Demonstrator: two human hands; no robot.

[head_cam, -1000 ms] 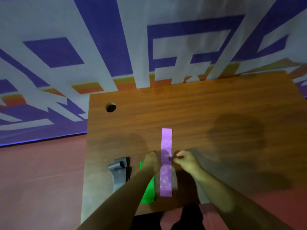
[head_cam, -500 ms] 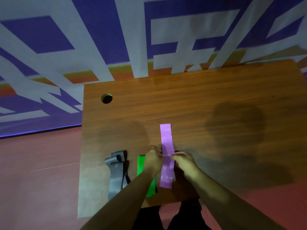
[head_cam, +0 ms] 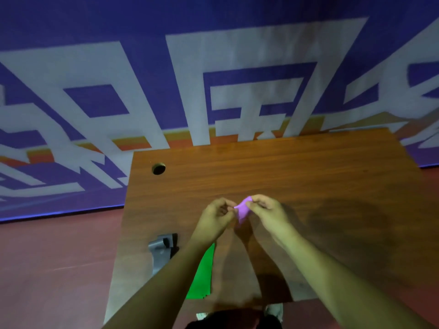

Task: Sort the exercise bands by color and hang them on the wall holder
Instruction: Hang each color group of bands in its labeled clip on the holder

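Observation:
A purple band (head_cam: 242,210) is lifted off the wooden table (head_cam: 285,176), bunched between both hands. My left hand (head_cam: 215,219) pinches its left side and my right hand (head_cam: 268,213) pinches its upper right end. Most of the band is hidden by my fingers. A green band (head_cam: 203,274) lies flat near the table's front edge, partly under my left forearm. A grey band (head_cam: 161,252) lies folded to its left. No wall holder is in view.
A round cable hole (head_cam: 158,168) sits in the table's back left corner. Behind the table hangs a purple and white banner wall (head_cam: 213,79). Red floor (head_cam: 54,269) lies to the left of the table.
The purple band lay flat and stretched out on the table; both hands have since gathered it and raised it off the surface. The camera has tilted up slightly.

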